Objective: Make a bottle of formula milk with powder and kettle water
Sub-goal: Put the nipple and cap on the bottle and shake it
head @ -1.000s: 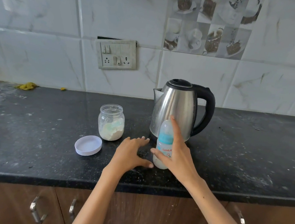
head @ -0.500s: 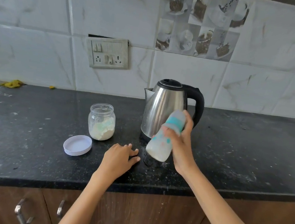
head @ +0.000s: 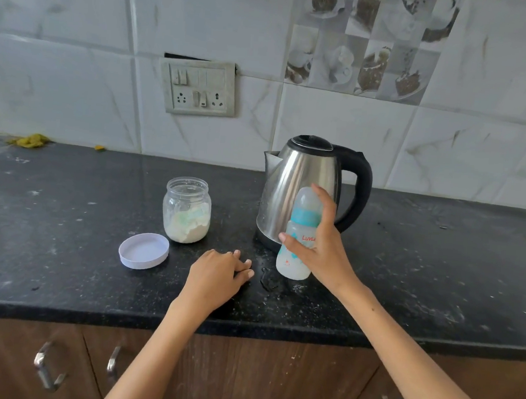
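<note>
On the black stone counter (head: pixel 65 215), seen from my head camera, my right hand (head: pixel 323 251) holds the feeding bottle (head: pixel 299 240) close to upright, with my thumb curled across its front near the red lettering and my fingers wrapped round the far side, the forefinger reaching up beside the clear cap. Whether its base touches the stone I cannot tell. A milky white fill shows through its wall below the teal collar. At 12 o'clock from the bottle, just behind it, stands the steel kettle (head: pixel 300 186), lid down, black handle turned toward 3 o'clock. My left hand (head: pixel 217 277) rests palm down on the counter at 9 o'clock from the bottle, fingers loosely together and bent a little, gripping nothing. A small wet patch (head: pixel 269 283) lies between my two hands.

At 10 o'clock from my left hand the glass jar (head: pixel 187 210) stands open, with pale powder filling its lower part. Its white lid (head: pixel 143 250) lies beside it at 7 o'clock, hollow side up. Open stone stretches away to 9 o'clock and to 3 o'clock. The front edge runs under my forearms at 6 o'clock, with wooden cabinet doors (head: pixel 241 380) below. The tiled wall (head: pixel 75 90) closes the back at 12 o'clock and carries a switch plate (head: pixel 199 87).
</note>
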`<state>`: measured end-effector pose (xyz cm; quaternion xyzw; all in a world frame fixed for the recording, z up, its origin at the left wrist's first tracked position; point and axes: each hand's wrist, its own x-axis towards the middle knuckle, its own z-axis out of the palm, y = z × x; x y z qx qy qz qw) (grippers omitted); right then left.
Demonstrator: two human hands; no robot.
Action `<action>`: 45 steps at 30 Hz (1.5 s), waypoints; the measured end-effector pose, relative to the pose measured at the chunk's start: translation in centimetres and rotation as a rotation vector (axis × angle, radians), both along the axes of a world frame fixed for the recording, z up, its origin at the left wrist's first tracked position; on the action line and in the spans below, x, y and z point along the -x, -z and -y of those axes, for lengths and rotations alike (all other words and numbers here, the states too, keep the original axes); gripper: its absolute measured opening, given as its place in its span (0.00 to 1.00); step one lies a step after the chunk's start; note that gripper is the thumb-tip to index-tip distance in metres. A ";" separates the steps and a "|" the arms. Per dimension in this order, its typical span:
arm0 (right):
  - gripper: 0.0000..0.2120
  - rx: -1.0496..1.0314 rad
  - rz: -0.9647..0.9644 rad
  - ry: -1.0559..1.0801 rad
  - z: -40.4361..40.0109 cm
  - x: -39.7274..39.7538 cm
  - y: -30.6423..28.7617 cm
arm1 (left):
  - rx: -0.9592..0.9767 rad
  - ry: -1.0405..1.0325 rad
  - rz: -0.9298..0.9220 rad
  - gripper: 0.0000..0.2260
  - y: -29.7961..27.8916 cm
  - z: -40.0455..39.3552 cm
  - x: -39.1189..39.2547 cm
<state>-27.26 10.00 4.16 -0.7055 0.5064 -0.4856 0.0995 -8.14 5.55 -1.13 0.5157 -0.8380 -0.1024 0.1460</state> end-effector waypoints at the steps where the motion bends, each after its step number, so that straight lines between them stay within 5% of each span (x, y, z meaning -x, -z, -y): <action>1: 0.41 -0.008 -0.021 -0.012 0.0 -0.2 0.2 | 0.007 -0.004 -0.009 0.17 -0.1 0.0 0.1; 11: 0.51 -0.073 0.074 -0.028 1.4 -2.1 2.9 | 0.023 0.011 -0.300 0.18 -1.2 -0.2 0.1; 17: 0.43 -0.169 0.225 -0.055 2.1 -1.5 4.0 | -0.060 0.192 -0.930 0.12 -2.4 -0.6 0.8; 21: 0.34 -0.365 0.187 -0.105 2.3 -1.1 4.2 | -0.214 0.319 -1.158 0.18 -4.2 -0.7 1.9; 27: 0.28 -0.484 0.183 -0.103 2.8 -0.9 3.4 | -0.327 0.397 -1.016 0.25 -5.6 1.5 2.4; 34: 0.29 -0.513 0.142 -0.062 2.5 -1.0 2.6 | -0.367 0.511 -0.767 0.21 -7.0 2.3 1.8; 45: 0.28 -0.503 0.051 0.043 2.6 -1.5 2.5 | -0.142 0.373 -0.842 0.26 -4.9 1.7 2.9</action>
